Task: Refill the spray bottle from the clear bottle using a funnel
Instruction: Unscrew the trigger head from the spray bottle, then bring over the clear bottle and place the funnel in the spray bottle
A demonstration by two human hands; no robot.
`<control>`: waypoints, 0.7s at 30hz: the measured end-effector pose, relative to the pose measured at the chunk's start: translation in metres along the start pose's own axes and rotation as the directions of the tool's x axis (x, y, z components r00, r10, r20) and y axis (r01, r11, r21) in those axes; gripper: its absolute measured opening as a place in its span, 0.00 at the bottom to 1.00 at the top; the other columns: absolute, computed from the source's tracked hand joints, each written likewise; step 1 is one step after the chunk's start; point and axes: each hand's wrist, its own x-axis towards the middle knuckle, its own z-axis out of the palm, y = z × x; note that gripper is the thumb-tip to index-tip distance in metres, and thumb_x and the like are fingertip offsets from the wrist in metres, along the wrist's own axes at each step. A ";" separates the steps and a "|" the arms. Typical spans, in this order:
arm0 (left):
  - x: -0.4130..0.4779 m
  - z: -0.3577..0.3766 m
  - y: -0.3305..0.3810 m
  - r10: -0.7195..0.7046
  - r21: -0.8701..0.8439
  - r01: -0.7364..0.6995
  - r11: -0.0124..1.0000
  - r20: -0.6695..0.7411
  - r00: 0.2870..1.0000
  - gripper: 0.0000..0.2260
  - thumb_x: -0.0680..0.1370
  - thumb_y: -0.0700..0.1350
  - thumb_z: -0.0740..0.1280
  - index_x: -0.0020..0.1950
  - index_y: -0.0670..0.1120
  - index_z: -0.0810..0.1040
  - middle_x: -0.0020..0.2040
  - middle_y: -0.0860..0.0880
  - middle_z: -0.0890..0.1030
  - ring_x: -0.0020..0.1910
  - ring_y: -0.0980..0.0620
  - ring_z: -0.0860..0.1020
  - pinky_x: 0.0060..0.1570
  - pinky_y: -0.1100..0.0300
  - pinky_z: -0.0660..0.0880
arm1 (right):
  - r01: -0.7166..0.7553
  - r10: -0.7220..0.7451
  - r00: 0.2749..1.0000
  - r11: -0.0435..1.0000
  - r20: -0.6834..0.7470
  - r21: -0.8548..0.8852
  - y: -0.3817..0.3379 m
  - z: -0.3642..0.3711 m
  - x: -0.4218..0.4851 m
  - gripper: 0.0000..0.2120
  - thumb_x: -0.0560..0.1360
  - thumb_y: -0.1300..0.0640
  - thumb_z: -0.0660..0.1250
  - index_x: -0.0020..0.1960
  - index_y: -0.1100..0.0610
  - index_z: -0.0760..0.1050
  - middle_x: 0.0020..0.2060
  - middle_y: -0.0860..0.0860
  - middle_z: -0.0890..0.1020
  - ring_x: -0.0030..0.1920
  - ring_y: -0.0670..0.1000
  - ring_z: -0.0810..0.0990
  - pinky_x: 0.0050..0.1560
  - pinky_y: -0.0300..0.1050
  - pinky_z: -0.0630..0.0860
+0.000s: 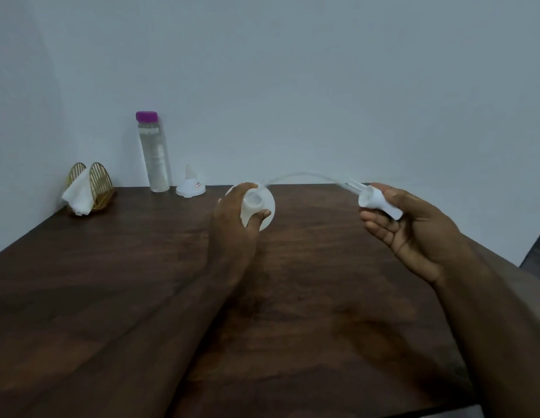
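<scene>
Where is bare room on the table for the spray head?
Free: the table in front of the napkin holder, and the wood between the left hand gripping the spray bottle and the right hand holding the spray head. Crowded: the back edge with clear bottle and funnel.

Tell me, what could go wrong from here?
The left hand grips the spray bottle tilted, mouth open; any leftover liquid could spill. The right hand holds the spray head, whose long tube could drip or snag. The funnel and capped clear bottle stand far back; a reach might topple them.
</scene>
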 end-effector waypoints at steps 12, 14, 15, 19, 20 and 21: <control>0.002 0.000 -0.005 0.025 0.065 -0.024 0.998 -0.023 0.999 0.22 0.72 0.47 0.74 0.65 0.49 0.75 0.59 0.53 0.79 0.54 0.60 0.72 0.60 0.58 0.71 | -0.010 0.017 0.992 0.998 -0.126 0.062 -0.034 -0.039 -0.013 0.12 0.79 0.55 0.61 0.58 0.61 0.76 0.41 0.56 0.86 0.33 0.47 0.84 0.33 0.36 0.80; 0.001 0.000 -0.003 0.027 0.070 -0.026 0.997 -0.016 1.000 0.22 0.73 0.48 0.74 0.65 0.48 0.75 0.60 0.52 0.78 0.54 0.60 0.71 0.59 0.60 0.69 | 0.003 0.012 0.987 0.996 -0.162 0.092 -0.038 -0.048 -0.013 0.11 0.79 0.54 0.62 0.56 0.59 0.77 0.42 0.55 0.86 0.34 0.47 0.83 0.33 0.35 0.79; 0.001 0.000 -0.002 0.027 0.072 -0.027 0.997 -0.009 1.000 0.22 0.73 0.48 0.74 0.66 0.48 0.75 0.61 0.51 0.79 0.54 0.60 0.71 0.58 0.61 0.69 | 0.018 0.000 0.983 0.995 -0.184 0.098 -0.039 -0.052 -0.012 0.10 0.79 0.55 0.62 0.56 0.59 0.77 0.43 0.55 0.86 0.35 0.47 0.83 0.33 0.35 0.79; 0.001 -0.001 0.003 0.018 0.075 -0.018 0.997 0.001 1.000 0.23 0.74 0.52 0.72 0.67 0.47 0.74 0.62 0.50 0.78 0.54 0.59 0.71 0.56 0.63 0.69 | 0.079 -0.077 0.953 0.997 -0.292 -0.004 -0.034 -0.066 -0.004 0.03 0.77 0.61 0.64 0.50 0.57 0.75 0.40 0.54 0.82 0.36 0.49 0.84 0.36 0.39 0.80; 0.001 0.000 0.004 0.020 0.074 -0.020 0.997 0.005 1.000 0.24 0.74 0.53 0.72 0.67 0.47 0.73 0.61 0.50 0.78 0.54 0.59 0.71 0.55 0.64 0.69 | 0.087 -0.109 0.948 0.993 -0.300 -0.085 -0.030 -0.069 -0.001 0.03 0.76 0.63 0.65 0.49 0.58 0.74 0.41 0.56 0.82 0.37 0.51 0.85 0.38 0.41 0.81; 0.001 0.000 0.005 0.029 0.068 -0.030 0.997 0.006 1.000 0.24 0.74 0.54 0.72 0.67 0.47 0.74 0.60 0.50 0.79 0.53 0.59 0.72 0.54 0.64 0.69 | 0.102 -0.160 0.940 0.975 -0.300 -0.198 -0.025 -0.072 0.001 0.04 0.74 0.64 0.67 0.48 0.58 0.74 0.43 0.58 0.82 0.39 0.53 0.85 0.40 0.44 0.81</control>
